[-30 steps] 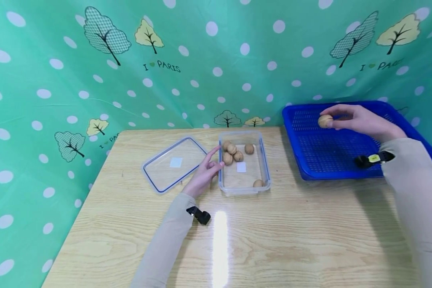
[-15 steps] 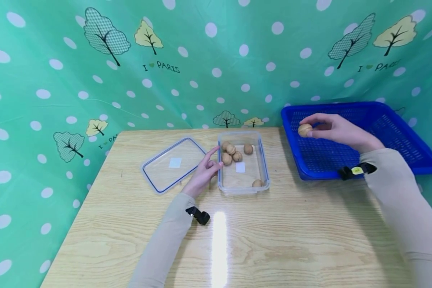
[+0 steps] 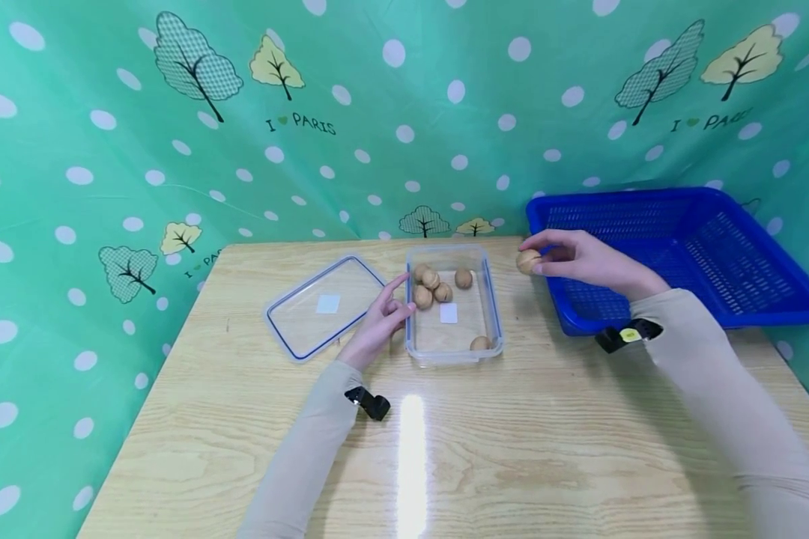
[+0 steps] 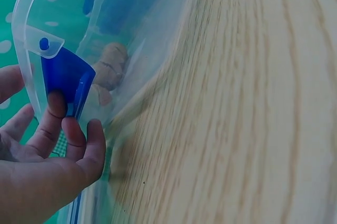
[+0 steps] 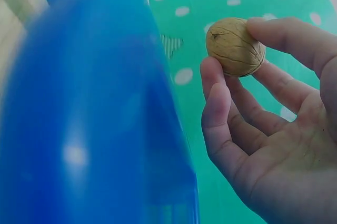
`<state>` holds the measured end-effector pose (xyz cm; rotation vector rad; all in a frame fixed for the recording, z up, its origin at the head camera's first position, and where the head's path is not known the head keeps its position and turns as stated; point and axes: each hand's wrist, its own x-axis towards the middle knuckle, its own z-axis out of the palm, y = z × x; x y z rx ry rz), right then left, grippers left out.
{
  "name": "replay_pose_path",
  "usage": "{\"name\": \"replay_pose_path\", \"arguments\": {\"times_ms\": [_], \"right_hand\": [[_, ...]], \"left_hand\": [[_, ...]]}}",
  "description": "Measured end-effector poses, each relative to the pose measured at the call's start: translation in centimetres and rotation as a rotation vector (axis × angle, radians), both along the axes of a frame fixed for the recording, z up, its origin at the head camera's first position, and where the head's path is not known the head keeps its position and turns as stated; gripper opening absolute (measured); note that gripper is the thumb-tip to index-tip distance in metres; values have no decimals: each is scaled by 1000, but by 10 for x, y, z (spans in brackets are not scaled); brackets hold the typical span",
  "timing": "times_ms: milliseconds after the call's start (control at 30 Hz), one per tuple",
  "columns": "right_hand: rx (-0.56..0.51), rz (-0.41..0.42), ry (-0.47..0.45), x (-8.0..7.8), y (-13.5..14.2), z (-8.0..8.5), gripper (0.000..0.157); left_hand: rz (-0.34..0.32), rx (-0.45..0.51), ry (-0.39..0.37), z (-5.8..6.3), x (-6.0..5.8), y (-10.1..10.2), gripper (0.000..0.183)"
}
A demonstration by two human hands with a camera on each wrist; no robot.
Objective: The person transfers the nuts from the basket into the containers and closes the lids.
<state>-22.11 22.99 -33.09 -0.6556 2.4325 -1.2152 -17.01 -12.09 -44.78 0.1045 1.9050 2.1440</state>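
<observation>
A walnut (image 3: 529, 261) is pinched between the thumb and fingertips of my right hand (image 3: 583, 262), just past the left rim of the blue basket (image 3: 775, 258). In the right wrist view the walnut (image 5: 234, 47) shows its seam and wrinkled shell. My left hand (image 3: 377, 323) touches the left side of a clear plastic box (image 3: 468, 329), index finger and thumb spread along its rim. In the left wrist view a fingertip meets the box's blue latch (image 4: 66, 76). Several walnuts (image 3: 431, 281) cluster inside at the left; one sits back right, another front right.
The clear lid (image 3: 300, 322) with a blue seal lies left of the box on the wooden table (image 3: 512, 442). A green polka-dot cloth (image 3: 350, 75) hangs behind the table. The basket stands at the right, its near wall raised beside my right forearm.
My right hand has carried the walnut leftward and slightly nearer, from over the basket to beyond its left rim. The left hand has stayed at the box.
</observation>
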Motion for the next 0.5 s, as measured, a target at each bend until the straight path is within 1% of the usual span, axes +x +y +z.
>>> {"name": "replay_pose_path", "arguments": {"times_ms": [167,300,500], "right_hand": [[-22,60,12,2,-16,-6,39],[-39,109,25,1,-28,-13,39],[-87,166,-23,4,-46,-25,38]], "left_hand": [[-9,-6,12,0,0,-2,60],[-9,-5,6,-1,0,-3,60],[-16,-3,5,-1,0,-3,60]]}}
